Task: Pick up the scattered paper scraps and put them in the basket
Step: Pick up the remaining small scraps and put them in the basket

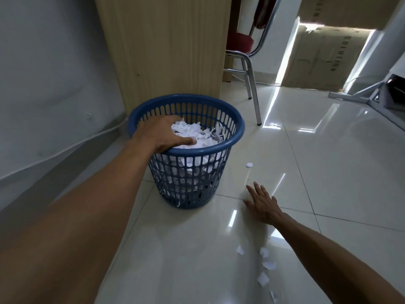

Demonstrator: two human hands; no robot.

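Glossy pale floor tiles (328, 172) surrounded a round blue slotted plastic basket (190, 172), already well filled with torn white paper scraps (203, 141). The left hand (160, 134) hung over its mouth, fingers curled round a clump of them. The right hand (262, 204) was spread open and empty, low over the tiles. Most looked done; a lone scrap (249, 165) and a loose trail of scraps (269, 265) remained.
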